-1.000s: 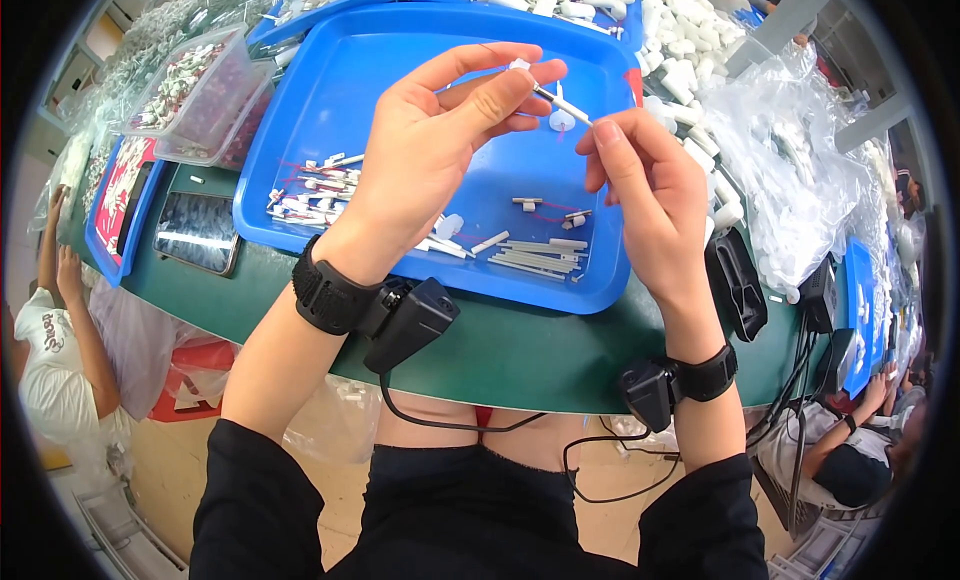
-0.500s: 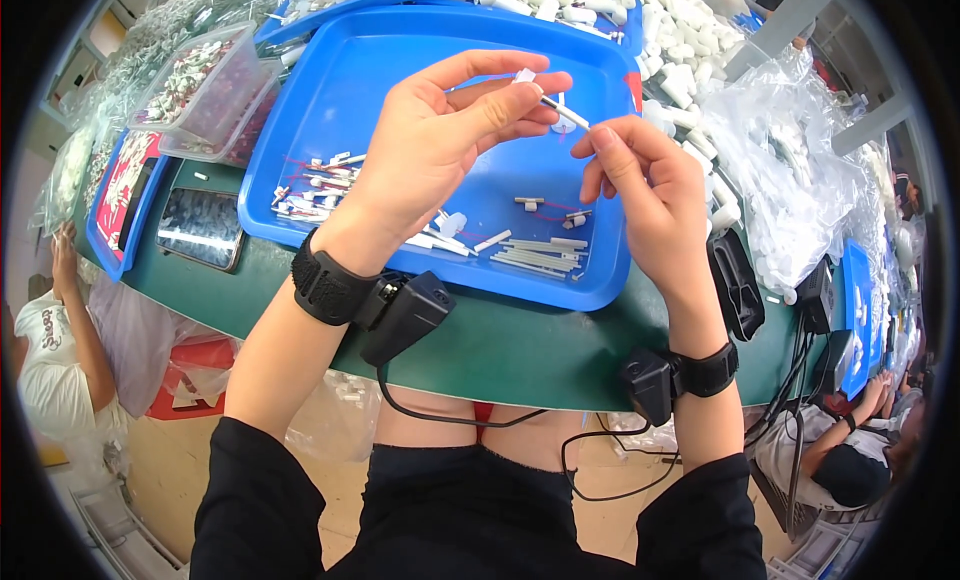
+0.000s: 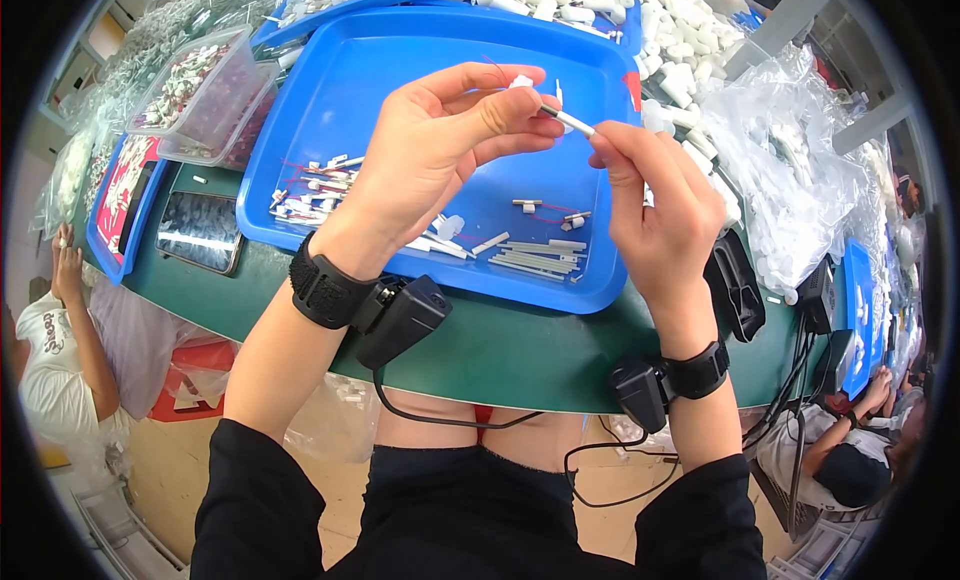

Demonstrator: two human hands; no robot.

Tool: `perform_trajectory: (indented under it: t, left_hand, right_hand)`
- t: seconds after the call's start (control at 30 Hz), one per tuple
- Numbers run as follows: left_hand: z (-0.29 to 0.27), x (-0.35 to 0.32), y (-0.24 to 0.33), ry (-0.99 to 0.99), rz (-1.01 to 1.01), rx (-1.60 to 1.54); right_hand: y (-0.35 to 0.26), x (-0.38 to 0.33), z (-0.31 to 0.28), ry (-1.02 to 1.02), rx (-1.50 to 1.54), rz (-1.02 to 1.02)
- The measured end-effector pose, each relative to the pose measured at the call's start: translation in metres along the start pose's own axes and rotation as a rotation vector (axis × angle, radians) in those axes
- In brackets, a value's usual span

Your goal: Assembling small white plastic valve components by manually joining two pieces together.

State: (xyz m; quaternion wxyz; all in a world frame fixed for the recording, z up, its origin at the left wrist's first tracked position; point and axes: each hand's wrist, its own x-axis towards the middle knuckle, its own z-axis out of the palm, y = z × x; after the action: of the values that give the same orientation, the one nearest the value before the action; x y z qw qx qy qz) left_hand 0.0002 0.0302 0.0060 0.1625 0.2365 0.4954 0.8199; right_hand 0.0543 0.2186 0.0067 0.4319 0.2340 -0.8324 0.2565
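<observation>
Over the blue tray (image 3: 400, 70) my left hand (image 3: 435, 130) is closed, pinching a small white plastic piece (image 3: 521, 81) between thumb and fingers. A thin white rod with a dark section (image 3: 572, 121) runs from there to my right hand (image 3: 665, 200). That hand is closed too, its thumb and forefinger on the rod's far end. Whether rod and piece are joined is hidden by my left fingers. Beneath lie a bundle of thin white rods (image 3: 535, 258), two small assembled pieces with red threads, and a pile of similar white parts (image 3: 315, 195) at the tray's left.
To the left stand a clear plastic box (image 3: 195, 90) of small parts and a dark phone (image 3: 200, 230). White plastic pieces heap (image 3: 680, 40) and clear bags (image 3: 790, 180) fill the right. A black open case (image 3: 735, 285) lies beside my right wrist. Other people sit at both sides.
My right hand has turned and shifted slightly right, keeping its pinch on the rod. A red thread now shows above my left fingers. My left hand has barely moved.
</observation>
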Motion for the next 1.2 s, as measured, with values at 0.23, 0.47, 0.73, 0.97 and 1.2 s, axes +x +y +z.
perform_trajectory:
  t: [0.23, 0.47, 0.73, 0.97, 1.2]
  left_hand:
    - [-0.001, 0.000, -0.001, -0.024, 0.030, 0.036]
    - [-0.002, 0.000, 0.002, -0.012, 0.033, 0.032]
    - [-0.003, 0.001, 0.000, 0.022, -0.015, -0.173]
    - [-0.002, 0.001, -0.001, 0.038, -0.026, -0.035]
    - [-0.004, 0.001, -0.002, 0.029, 0.002, 0.007]
  right_hand:
    - [-0.005, -0.003, 0.000, -0.082, 0.361, 0.346]
    - [-0.012, 0.007, -0.007, -0.256, 0.697, 0.617]
    - [-0.005, 0.004, -0.013, -0.202, 0.469, 0.410]
    - [-0.008, 0.003, -0.009, -0.190, 0.686, 0.549]
    - [-0.007, 0.001, -0.003, -0.176, 1.097, 0.837]
